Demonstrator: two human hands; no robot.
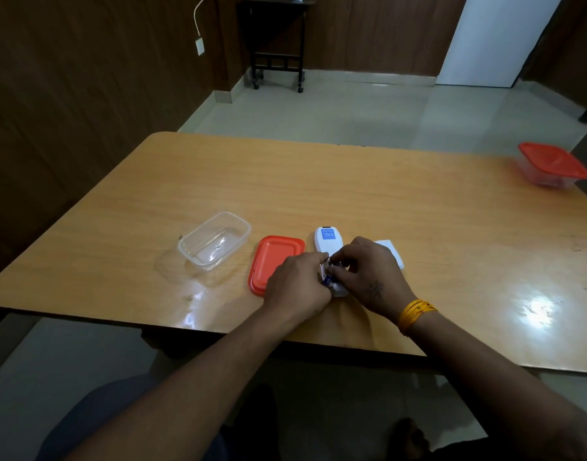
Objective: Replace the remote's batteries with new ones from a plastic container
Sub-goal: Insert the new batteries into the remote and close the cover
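Head view. A white remote [326,242] lies back-up on the wooden table [352,194], near its front edge, its blue label toward 12 o'clock. Both hands meet over its near end. The left hand [297,287], at 7 o'clock of the remote, curls its fingers against the remote's side. The right hand [368,271], at 4 o'clock, pinches a small dark-blue object, probably a battery [328,280], at the open compartment; what the left fingers grasp is partly hidden. An orange lid [273,261] lies flat at 9 o'clock of the remote, just beside it. A clear tub [215,241] stands open farther toward 9 o'clock. A white cover [390,251] lies at 3 o'clock, behind the right hand. A lidded box [551,166] sits well apart at 2 o'clock.
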